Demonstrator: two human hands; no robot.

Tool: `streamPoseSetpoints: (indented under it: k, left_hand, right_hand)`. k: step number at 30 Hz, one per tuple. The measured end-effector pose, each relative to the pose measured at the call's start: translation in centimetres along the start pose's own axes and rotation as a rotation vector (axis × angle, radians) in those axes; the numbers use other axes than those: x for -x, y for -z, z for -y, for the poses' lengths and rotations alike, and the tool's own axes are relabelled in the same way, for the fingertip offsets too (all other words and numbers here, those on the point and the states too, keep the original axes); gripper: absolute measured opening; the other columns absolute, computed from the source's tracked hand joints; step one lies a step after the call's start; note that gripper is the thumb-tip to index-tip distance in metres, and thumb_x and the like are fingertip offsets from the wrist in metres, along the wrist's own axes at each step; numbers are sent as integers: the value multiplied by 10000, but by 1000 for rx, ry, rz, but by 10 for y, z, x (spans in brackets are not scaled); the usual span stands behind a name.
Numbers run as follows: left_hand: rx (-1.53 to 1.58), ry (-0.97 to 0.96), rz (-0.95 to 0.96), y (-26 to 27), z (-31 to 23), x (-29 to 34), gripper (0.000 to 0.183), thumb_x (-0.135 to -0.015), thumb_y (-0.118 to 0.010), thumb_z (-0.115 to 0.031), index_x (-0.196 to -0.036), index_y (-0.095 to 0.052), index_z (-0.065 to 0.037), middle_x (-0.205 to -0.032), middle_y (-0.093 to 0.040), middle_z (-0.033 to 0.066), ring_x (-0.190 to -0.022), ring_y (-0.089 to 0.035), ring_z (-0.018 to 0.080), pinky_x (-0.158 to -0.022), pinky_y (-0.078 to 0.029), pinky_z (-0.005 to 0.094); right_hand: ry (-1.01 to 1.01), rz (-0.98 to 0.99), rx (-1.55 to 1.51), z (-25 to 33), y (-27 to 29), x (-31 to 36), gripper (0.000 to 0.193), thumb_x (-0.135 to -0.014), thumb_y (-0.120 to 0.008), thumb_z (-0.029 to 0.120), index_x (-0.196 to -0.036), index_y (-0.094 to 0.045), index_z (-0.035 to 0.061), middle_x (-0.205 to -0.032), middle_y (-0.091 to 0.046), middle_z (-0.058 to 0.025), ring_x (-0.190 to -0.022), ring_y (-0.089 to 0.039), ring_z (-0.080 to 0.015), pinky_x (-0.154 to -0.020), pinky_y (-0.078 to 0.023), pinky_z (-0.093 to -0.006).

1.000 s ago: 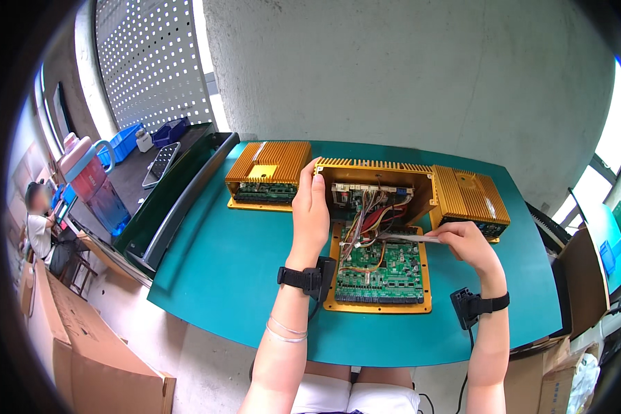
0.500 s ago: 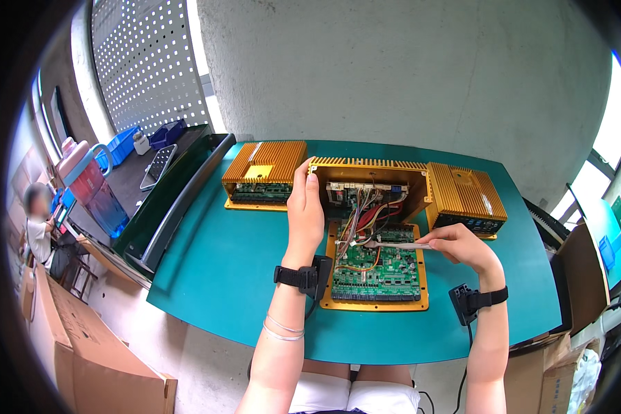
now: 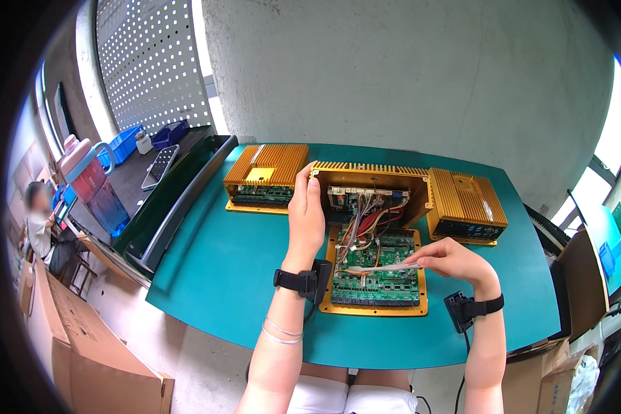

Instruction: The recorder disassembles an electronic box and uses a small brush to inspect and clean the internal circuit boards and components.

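A gold finned housing (image 3: 421, 193) stands on edge at the middle of the table, its hollow side facing me. My left hand (image 3: 306, 217) grips its left edge, thumb in front and the other fingers mostly hidden behind. Flat in front lies a green circuit board (image 3: 393, 283) on a gold base plate (image 3: 376, 310). A bundle of coloured wires (image 3: 364, 224) runs from the housing down to the board. Between thumb and fingers, my right hand (image 3: 455, 261) pinches a slim pale stick-shaped tool (image 3: 386, 267). Its tip is over the board's left part, near an orange wire; contact I cannot tell.
Similar gold finned boxes stand at left (image 3: 265, 165) and right (image 3: 466, 203) on the green table (image 3: 207, 276). Left of it are a dark drawer unit (image 3: 186, 186) and a pink-blue bottle (image 3: 93, 186). Cardboard boxes (image 3: 96, 345) sit on the floor; a person (image 3: 38, 221) sits far left.
My right hand and the pale tool have moved a little nearer to me; the tip has shifted left, from beside the wire bundle to lower on the board. My left hand keeps its grip.
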State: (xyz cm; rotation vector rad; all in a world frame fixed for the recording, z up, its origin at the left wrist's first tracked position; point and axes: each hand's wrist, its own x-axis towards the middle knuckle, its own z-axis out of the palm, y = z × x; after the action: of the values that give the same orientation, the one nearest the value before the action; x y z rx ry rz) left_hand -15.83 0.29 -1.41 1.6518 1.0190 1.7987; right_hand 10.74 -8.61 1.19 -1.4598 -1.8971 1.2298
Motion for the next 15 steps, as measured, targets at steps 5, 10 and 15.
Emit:
streamPoseSetpoints:
  k: [5, 10, 15]
  left_hand:
    - [-4, 13, 13, -1, -1, 0, 381, -1051, -344, -247, -1344, -459, -32, -1213, -594, 147, -1113, -545, 214, -993, -391, 313]
    - [-5, -5, 16, 1, -3, 0, 380, -1051, -341, -239, -1343, -456, -26, -1212, -590, 144, -1117, -540, 213, -1000, -384, 313]
    - [21, 11, 12, 1, -5, 0, 373, -1049, -345, -225, -1340, -456, -20, -1214, -586, 140, -1119, -534, 204, -1004, -380, 311]
  right_hand:
    - [119, 127, 3, 2, -9, -4, 235, -927, -601, 199, -1084, -738, 88, -610, -513, 54, -519, -326, -38, -470, -278, -225]
    - [39, 135, 58, 11, -11, -2, 267, -911, -595, 199, -1105, -713, 59, -923, -724, -80, -790, -570, -115, -777, -466, -271]
    - [5, -40, -35, 12, -4, 3, 225, -893, -575, 111, -1029, -738, 38, -579, -488, 40, -511, -345, -40, -466, -276, -221]
